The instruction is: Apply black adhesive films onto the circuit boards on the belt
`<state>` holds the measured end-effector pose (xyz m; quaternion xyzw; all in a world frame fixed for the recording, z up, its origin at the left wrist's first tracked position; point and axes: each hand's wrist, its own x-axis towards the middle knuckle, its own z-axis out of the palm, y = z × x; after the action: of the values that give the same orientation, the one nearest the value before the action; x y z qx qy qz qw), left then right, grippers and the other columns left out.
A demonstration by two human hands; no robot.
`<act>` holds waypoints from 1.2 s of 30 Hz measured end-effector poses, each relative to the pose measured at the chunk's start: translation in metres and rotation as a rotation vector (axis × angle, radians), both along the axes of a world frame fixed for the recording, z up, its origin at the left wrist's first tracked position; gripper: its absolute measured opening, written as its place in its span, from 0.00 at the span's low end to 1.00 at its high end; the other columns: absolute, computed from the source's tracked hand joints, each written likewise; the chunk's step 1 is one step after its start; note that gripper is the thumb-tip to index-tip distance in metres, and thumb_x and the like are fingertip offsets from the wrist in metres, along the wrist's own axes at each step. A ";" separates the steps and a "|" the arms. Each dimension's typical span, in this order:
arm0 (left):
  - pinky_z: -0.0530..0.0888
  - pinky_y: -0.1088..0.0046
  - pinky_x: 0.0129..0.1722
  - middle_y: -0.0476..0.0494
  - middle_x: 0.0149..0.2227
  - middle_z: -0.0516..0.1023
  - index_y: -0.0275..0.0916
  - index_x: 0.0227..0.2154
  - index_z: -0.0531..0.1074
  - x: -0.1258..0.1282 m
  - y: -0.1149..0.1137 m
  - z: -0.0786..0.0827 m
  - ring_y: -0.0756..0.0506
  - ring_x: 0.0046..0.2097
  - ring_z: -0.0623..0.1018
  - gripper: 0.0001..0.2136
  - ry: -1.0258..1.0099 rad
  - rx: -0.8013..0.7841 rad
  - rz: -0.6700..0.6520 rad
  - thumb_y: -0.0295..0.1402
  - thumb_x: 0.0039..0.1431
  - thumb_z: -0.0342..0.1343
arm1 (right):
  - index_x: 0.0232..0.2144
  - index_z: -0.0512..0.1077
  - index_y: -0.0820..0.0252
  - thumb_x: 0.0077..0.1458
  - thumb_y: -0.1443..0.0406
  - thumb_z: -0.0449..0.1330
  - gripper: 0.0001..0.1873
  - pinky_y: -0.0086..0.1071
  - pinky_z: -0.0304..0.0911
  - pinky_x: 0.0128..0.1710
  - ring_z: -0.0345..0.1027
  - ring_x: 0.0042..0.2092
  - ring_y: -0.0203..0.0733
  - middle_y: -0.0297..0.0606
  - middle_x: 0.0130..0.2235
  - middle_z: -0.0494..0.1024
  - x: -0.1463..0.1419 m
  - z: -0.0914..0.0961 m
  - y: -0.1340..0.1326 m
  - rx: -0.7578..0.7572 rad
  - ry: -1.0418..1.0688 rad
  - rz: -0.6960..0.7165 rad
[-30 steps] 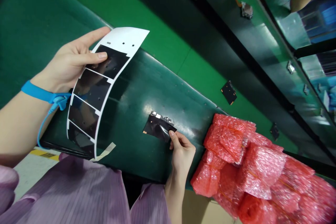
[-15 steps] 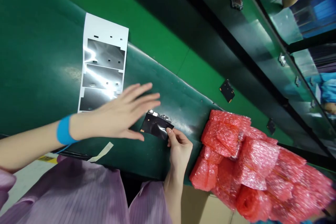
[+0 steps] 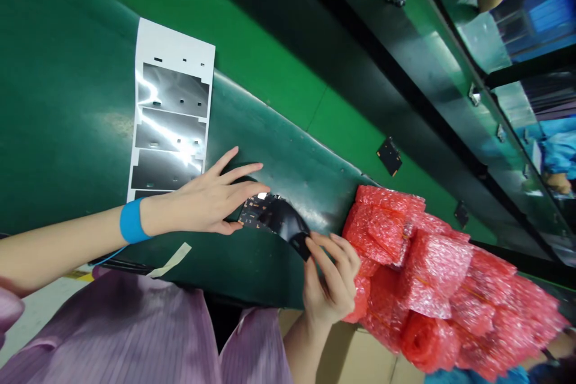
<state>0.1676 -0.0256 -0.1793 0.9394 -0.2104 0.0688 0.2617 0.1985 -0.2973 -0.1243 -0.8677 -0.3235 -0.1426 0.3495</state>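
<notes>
- Glossy black film (image 3: 284, 220) arches up off a dark circuit board with small gold pads (image 3: 254, 211); the two lie together on the green mat, just left of the red bundles, and the film covers the board's right part.
- Right hand (image 3: 330, 279) sits near, at the film's right end, with thumb and fingers pressed together, clamped on the film's edge.
- Left hand (image 3: 207, 199) comes in from the left, open, its fingers spread apart; the fingertips (image 3: 265, 188) reach the board's far edge and the thumb lies just near of it. Whether they press on the board, I cannot tell.
- Bright blue wrist strap (image 3: 131, 221) circles the left wrist, with a thin blue cord (image 3: 108, 255) running from it.
- White backing sheet with glossy black film pieces (image 3: 171, 111) lies flat on the mat, left of the hands.
- Dark green mat (image 3: 67, 102) slopes across the left and middle, and a pale strip of tape (image 3: 170, 259) lies on its near edge.
- Red bubble-wrap bundles (image 3: 432, 276) are heaped to the right, above a cardboard box (image 3: 355, 354).
- Pleated lilac sleeves (image 3: 126, 330) fill the near edge.
- Small dark board (image 3: 389, 156) lies on the green surface farther away.
- Blue sleeve of another person (image 3: 560, 156) shows at far right.
</notes>
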 end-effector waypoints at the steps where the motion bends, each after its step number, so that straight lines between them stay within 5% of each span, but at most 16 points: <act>1: 0.29 0.54 0.75 0.44 0.58 0.77 0.34 0.60 0.65 0.000 0.000 0.001 0.34 0.71 0.61 0.34 -0.002 0.001 0.002 0.40 0.52 0.69 | 0.51 0.80 0.45 0.60 0.77 0.64 0.24 0.46 0.71 0.49 0.74 0.53 0.49 0.39 0.52 0.79 0.001 0.004 -0.002 0.012 -0.090 -0.034; 4: 0.28 0.55 0.75 0.43 0.58 0.76 0.32 0.59 0.65 0.001 0.000 0.002 0.34 0.70 0.62 0.35 -0.014 -0.002 -0.004 0.41 0.52 0.70 | 0.52 0.80 0.39 0.59 0.75 0.66 0.26 0.44 0.71 0.46 0.71 0.56 0.51 0.39 0.59 0.73 0.005 0.019 -0.012 0.058 -0.308 -0.093; 8: 0.28 0.55 0.75 0.43 0.59 0.76 0.32 0.59 0.65 0.001 0.000 0.001 0.33 0.70 0.62 0.36 -0.022 -0.009 -0.005 0.41 0.51 0.71 | 0.53 0.81 0.47 0.61 0.73 0.65 0.21 0.42 0.72 0.40 0.75 0.38 0.45 0.38 0.36 0.82 0.008 0.039 -0.036 -0.143 -0.414 0.073; 10: 0.30 0.53 0.75 0.43 0.60 0.75 0.33 0.60 0.65 0.000 0.000 0.000 0.32 0.70 0.61 0.36 -0.009 -0.012 -0.003 0.42 0.52 0.70 | 0.47 0.83 0.49 0.60 0.71 0.67 0.16 0.38 0.71 0.35 0.74 0.32 0.42 0.35 0.31 0.81 0.008 0.040 -0.036 -0.076 -0.416 0.045; 13: 0.32 0.49 0.75 0.42 0.61 0.75 0.34 0.62 0.64 0.000 0.001 -0.002 0.30 0.71 0.58 0.37 0.010 -0.020 -0.004 0.44 0.53 0.70 | 0.34 0.82 0.55 0.57 0.67 0.70 0.01 0.34 0.67 0.31 0.71 0.29 0.39 0.33 0.29 0.79 0.006 0.023 -0.013 0.243 -0.075 -0.310; 16: 0.33 0.46 0.75 0.41 0.61 0.74 0.34 0.63 0.63 0.000 0.004 -0.001 0.30 0.73 0.56 0.41 0.032 -0.039 -0.014 0.46 0.50 0.73 | 0.24 0.78 0.60 0.50 0.57 0.74 0.14 0.30 0.59 0.25 0.63 0.24 0.34 0.30 0.22 0.71 0.007 -0.003 0.014 0.367 0.560 -0.482; 19: 0.35 0.43 0.74 0.40 0.62 0.73 0.35 0.64 0.61 -0.001 0.006 0.000 0.30 0.73 0.53 0.43 0.067 -0.052 -0.025 0.44 0.49 0.74 | 0.23 0.79 0.62 0.43 0.54 0.75 0.17 0.29 0.55 0.24 0.56 0.22 0.32 0.27 0.18 0.65 0.010 -0.020 0.024 0.391 0.891 -0.512; 36: 0.38 0.35 0.73 0.38 0.63 0.72 0.35 0.62 0.66 -0.002 0.008 0.003 0.29 0.74 0.53 0.37 0.109 -0.069 -0.025 0.42 0.51 0.73 | 0.21 0.81 0.62 0.38 0.56 0.75 0.15 0.27 0.51 0.20 0.54 0.20 0.31 0.30 0.18 0.69 0.025 -0.024 0.022 0.264 1.157 -0.465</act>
<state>0.1653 -0.0180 -0.1759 0.9294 -0.2053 0.0216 0.3059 0.2237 -0.2749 -0.1484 -0.8015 0.1349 0.2384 0.5315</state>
